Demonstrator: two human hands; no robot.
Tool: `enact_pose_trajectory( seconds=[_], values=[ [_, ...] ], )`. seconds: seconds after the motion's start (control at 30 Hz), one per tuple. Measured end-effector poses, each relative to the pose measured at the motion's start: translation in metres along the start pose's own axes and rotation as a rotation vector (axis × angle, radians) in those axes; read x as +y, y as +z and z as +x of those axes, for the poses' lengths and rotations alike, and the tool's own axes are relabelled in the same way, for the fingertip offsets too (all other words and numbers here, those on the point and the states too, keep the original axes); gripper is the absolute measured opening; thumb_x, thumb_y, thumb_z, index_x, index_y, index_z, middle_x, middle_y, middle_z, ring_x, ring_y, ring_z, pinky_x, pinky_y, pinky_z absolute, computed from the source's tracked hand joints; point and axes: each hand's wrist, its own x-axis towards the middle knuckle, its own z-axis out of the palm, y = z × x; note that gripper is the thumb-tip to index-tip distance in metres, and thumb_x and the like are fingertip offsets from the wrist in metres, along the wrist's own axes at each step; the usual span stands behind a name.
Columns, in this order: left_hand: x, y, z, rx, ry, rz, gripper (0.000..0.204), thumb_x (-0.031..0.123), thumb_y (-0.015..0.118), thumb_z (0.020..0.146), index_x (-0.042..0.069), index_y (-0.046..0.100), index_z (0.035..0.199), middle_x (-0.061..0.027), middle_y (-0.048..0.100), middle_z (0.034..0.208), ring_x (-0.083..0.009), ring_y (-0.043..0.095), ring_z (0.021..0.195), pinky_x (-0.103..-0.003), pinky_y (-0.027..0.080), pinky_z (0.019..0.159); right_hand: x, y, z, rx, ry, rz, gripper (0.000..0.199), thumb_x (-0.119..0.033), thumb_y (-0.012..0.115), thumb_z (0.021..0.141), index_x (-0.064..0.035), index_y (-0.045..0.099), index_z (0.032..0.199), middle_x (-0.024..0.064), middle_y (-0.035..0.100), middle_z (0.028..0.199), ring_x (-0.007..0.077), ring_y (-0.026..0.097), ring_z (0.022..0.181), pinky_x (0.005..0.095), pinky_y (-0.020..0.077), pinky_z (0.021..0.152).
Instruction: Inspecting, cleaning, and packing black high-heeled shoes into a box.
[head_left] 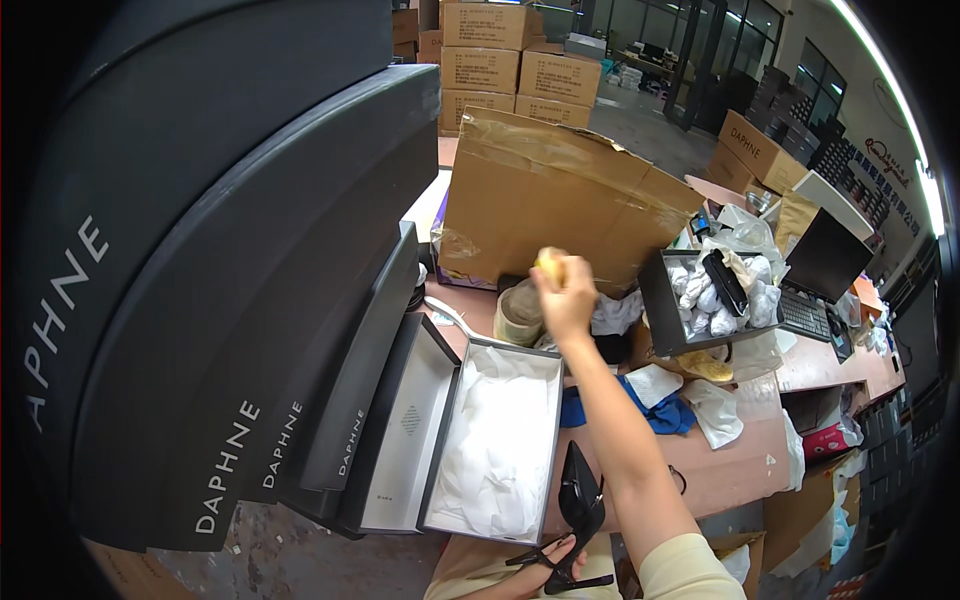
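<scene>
Left hand (548,572): grips the black heeled shoe (583,505) over the lap (468,562), seemingly keeping it off the counter (735,465).
Right hand (568,300): closed around a yellow sponge-like piece (549,263).
Open box (553,420): beside the shoe, white paper (490,450) inside, likely as cushioning.

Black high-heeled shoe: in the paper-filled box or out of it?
Out. The black shoe is held in the left hand, beside the open box, where only white paper shows.
</scene>
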Motion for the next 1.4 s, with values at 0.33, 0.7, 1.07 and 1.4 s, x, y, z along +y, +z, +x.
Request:
enact_pose_trajectory(
  seconds=[0.33, 0.7, 1.07, 1.4],
  values=[
    [0.008, 0.005, -0.004, -0.210, -0.047, -0.304, 0.046, 0.040, 0.043, 0.095, 0.003, 0.048, 0.121, -0.0040, 0.058, 0.082, -0.0101, 0.055, 0.068, -0.022, 0.045, 0.063, 0.007, -0.081, 0.061, 0.678, 0.705, 0.804, 0.031, -0.021, 0.065, 0.085, 0.0020, 0.051, 0.101, 0.0110, 0.062, 0.084, 0.0189, 0.062, 0.063, 0.0323, 0.0544, 0.053],
    [-0.013, -0.022, -0.029, -0.323, -0.284, -0.590, 0.069, 0.053, 0.032, 0.094, -0.004, 0.033, 0.132, -0.0103, 0.053, 0.079, -0.0167, 0.052, 0.060, -0.026, 0.043, 0.055, 0.011, -0.020, -0.007, -0.223, -0.064, 0.109, 0.024, -0.017, 0.071, 0.074, -0.0127, 0.065, 0.097, 0.0094, 0.064, 0.094, 0.0293, 0.062, 0.084, 0.0362, 0.0509, 0.072],
    [-0.013, -0.039, -0.025, -0.473, -0.275, -0.776, 0.070, 0.047, 0.044, 0.092, -0.012, 0.035, 0.128, -0.0078, 0.047, 0.071, -0.0189, 0.049, 0.057, -0.029, 0.040, 0.051, -0.053, -0.297, -0.158, -0.757, 0.684, 0.384, 0.020, -0.005, 0.062, 0.078, -0.0027, 0.070, 0.097, 0.0078, 0.059, 0.091, 0.0138, 0.058, 0.080, 0.0252, 0.0453, 0.068],
    [-0.002, -0.034, -0.032, -0.250, -0.351, -0.576, 0.071, 0.050, 0.050, 0.087, -0.011, 0.040, 0.122, -0.0059, 0.046, 0.068, -0.0171, 0.049, 0.056, -0.026, 0.038, 0.050, -0.034, -0.247, -0.217, -0.646, 0.425, 0.183, 0.011, -0.003, 0.067, 0.071, -0.0042, 0.063, 0.082, 0.0096, 0.059, 0.079, 0.0263, 0.060, 0.071, 0.0332, 0.0474, 0.063]
  ],
)
